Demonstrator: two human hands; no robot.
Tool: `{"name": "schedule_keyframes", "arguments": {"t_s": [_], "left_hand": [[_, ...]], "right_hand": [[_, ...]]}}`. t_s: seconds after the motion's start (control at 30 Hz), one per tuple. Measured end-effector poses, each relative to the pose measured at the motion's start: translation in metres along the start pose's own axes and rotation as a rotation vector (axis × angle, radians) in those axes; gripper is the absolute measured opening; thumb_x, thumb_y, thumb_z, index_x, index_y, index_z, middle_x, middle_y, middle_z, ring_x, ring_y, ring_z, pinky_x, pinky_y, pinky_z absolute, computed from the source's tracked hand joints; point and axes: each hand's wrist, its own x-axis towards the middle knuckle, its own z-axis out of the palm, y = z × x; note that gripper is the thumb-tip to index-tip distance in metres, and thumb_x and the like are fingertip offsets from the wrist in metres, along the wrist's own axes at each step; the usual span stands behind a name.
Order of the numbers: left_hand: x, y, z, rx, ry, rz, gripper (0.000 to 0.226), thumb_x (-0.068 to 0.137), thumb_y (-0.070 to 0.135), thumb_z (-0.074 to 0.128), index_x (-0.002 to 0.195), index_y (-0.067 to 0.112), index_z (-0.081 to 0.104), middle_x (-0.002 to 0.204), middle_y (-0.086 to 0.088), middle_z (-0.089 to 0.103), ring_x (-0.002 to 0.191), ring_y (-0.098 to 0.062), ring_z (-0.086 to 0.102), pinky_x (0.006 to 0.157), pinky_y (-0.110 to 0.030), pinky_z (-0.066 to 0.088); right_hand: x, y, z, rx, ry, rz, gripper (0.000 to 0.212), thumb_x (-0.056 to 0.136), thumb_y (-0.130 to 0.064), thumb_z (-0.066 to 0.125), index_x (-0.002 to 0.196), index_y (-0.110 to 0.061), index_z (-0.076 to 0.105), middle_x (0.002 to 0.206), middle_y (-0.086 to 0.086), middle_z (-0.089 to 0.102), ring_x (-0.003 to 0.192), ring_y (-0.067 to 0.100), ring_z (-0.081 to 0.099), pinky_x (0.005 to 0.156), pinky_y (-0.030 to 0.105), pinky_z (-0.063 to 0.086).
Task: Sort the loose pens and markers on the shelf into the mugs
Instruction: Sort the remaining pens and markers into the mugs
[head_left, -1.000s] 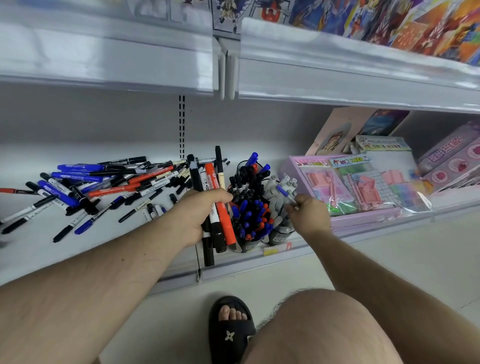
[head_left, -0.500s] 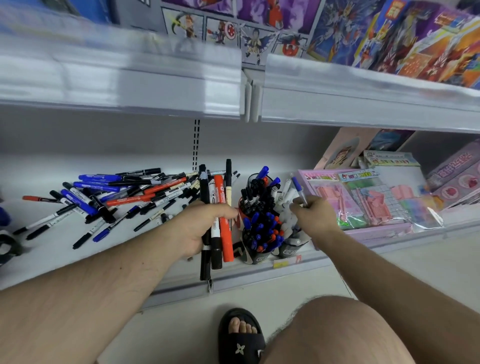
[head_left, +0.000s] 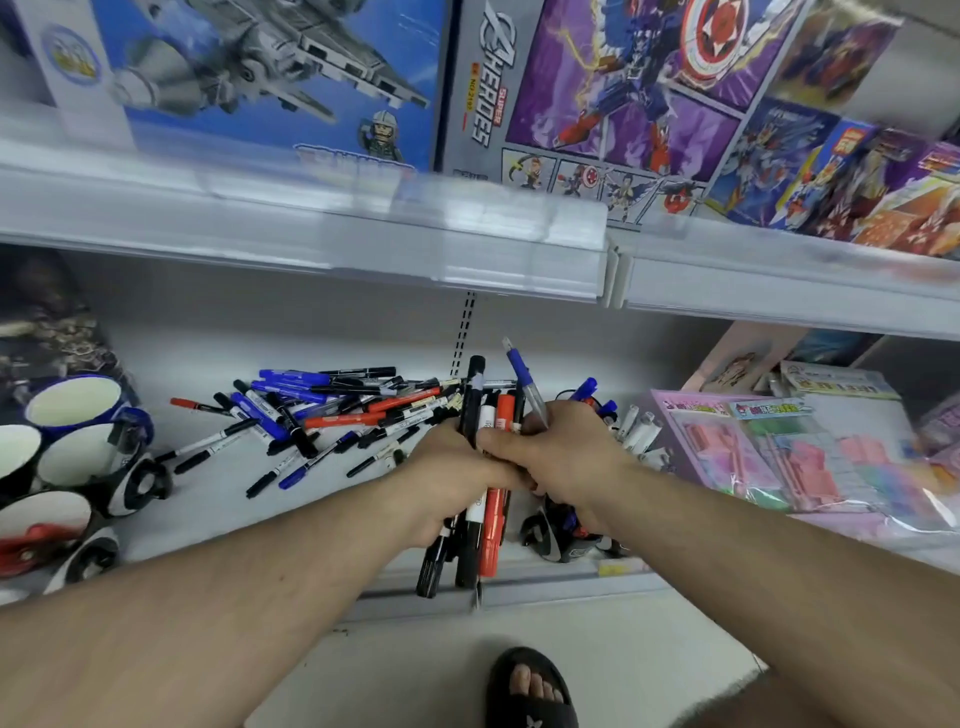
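Sorting partly done. Left hand (head_left: 447, 467) grips a bundle (head_left: 488, 512) of markers; right hand (head_left: 566, 457) pinches a blue pen (head_left: 525, 382). Filled mug (head_left: 563, 540) sits under right wrist. Pile (head_left: 332, 410) remains loose on shelf (head_left: 218, 509); mugs (head_left: 67, 447) at left look empty.

Bright, even light; wide-angle bending at the edges, motion blur softening the right side.

Both bare forearms reach forward and meet above the shelf's front edge. The left hand (head_left: 447, 478) curls its fingers round a bundle of markers (head_left: 485, 514) (a full-fisted grip). The right hand (head_left: 566, 457), touching the left, pinches a blue pen (head_left: 524, 382) that points upward.
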Motion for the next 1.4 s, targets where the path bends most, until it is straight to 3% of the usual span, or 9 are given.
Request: {"name": "schedule_keyframes", "arguments": {"t_s": [0.2, 0.4, 0.53, 0.67, 0.83, 0.97, 1.1, 1.3, 1.4], "left_hand": [[-0.012, 0.006, -0.023, -0.036, -0.073, 0.014, 0.021, 0.079, 0.002, 0.077, 0.093, 0.017, 0.073, 0.082, 0.001, 0.074, 0.076, -0.009, 0.068, 0.065, -0.023, 0.052], [-0.021, -0.001, -0.042, -0.201, -0.164, -0.055, 0.012, 0.084, 0.01, 0.075, 0.091, 0.018, 0.07, 0.077, -0.007, 0.069, 0.07, -0.021, 0.065, 0.07, -0.043, 0.057], [-0.031, -0.002, -0.056, -0.241, -0.148, -0.123, 0.025, 0.069, 0.027, 0.076, 0.09, 0.016, 0.067, 0.066, -0.005, 0.066, 0.061, -0.021, 0.063, 0.06, -0.037, 0.053], [-0.041, -0.003, -0.067, -0.304, -0.121, -0.171, 0.024, 0.066, 0.029, 0.073, 0.083, 0.013, 0.067, 0.062, -0.005, 0.063, 0.055, -0.019, 0.059, 0.054, -0.033, 0.051], [-0.05, -0.006, -0.082, -0.297, -0.11, -0.159, 0.021, 0.068, 0.021, 0.075, 0.087, 0.013, 0.069, 0.076, -0.009, 0.067, 0.066, -0.018, 0.065, 0.053, -0.028, 0.053], [-0.052, -0.012, -0.096, -0.243, -0.004, -0.141, 0.011, 0.082, 0.004, 0.071, 0.082, 0.014, 0.07, 0.077, -0.01, 0.066, 0.076, -0.026, 0.064, 0.055, -0.031, 0.053], [-0.06, -0.016, -0.128, -0.217, 0.14, -0.101, 0.011, 0.082, 0.003, 0.071, 0.088, 0.011, 0.067, 0.071, -0.007, 0.068, 0.069, -0.021, 0.066, 0.06, -0.032, 0.051], [-0.095, -0.023, -0.198, -0.308, 0.418, -0.064, 0.007, 0.084, 0.005, 0.069, 0.087, 0.009, 0.066, 0.068, -0.007, 0.067, 0.055, -0.017, 0.063, 0.052, -0.029, 0.052], [-0.117, -0.033, -0.225, -0.336, 0.492, -0.057, 0.009, 0.084, 0.005, 0.068, 0.091, 0.009, 0.064, 0.072, -0.009, 0.066, 0.058, -0.017, 0.063, 0.05, -0.028, 0.051]], "right_hand": [[0.002, -0.007, 0.021, 0.044, -0.006, -0.066, 0.029, 0.085, -0.026, 0.072, 0.065, -0.013, 0.056, 0.059, 0.004, 0.056, 0.057, 0.016, 0.057, 0.059, 0.035, 0.052], [-0.003, -0.01, 0.032, 0.17, -0.025, -0.026, 0.028, 0.091, -0.016, 0.058, 0.064, -0.012, 0.05, 0.046, -0.004, 0.041, 0.039, 0.008, 0.036, 0.042, 0.024, 0.031], [-0.004, -0.016, 0.041, 0.281, -0.131, 0.015, 0.025, 0.094, -0.014, 0.055, 0.07, -0.013, 0.046, 0.049, -0.003, 0.032, 0.042, 0.012, 0.026, 0.044, 0.027, 0.022], [-0.007, -0.025, 0.052, 0.366, -0.189, 0.011, 0.027, 0.095, -0.013, 0.054, 0.07, -0.012, 0.047, 0.048, -0.002, 0.033, 0.042, 0.011, 0.027, 0.042, 0.025, 0.024], [-0.011, -0.03, 0.066, 0.409, -0.268, 0.012, 0.017, 0.096, -0.015, 0.058, 0.081, -0.007, 0.053, 0.056, 0.004, 0.04, 0.046, 0.014, 0.03, 0.043, 0.026, 0.027], [-0.013, -0.033, 0.077, 0.291, -0.241, -0.031, 0.023, 0.096, -0.027, 0.063, 0.082, -0.01, 0.057, 0.059, 0.004, 0.04, 0.046, 0.013, 0.031, 0.047, 0.027, 0.03], [-0.014, -0.04, 0.102, 0.392, -0.229, 0.144, 0.037, 0.099, -0.042, 0.05, 0.094, -0.009, 0.066, 0.059, 0.003, 0.044, 0.045, 0.013, 0.028, 0.046, 0.026, 0.022], [-0.02, -0.062, 0.165, 0.372, -0.284, 0.071, 0.016, 0.091, -0.011, 0.053, 0.087, -0.008, 0.068, 0.063, 0.005, 0.043, 0.052, 0.016, 0.033, 0.051, 0.03, 0.026], [-0.021, -0.073, 0.2, 0.354, -0.314, -0.1, 0.029, 0.089, 0.004, 0.054, 0.103, -0.011, 0.074, 0.06, -0.005, 0.051, 0.056, 0.014, 0.038, 0.057, 0.029, 0.032]]}}
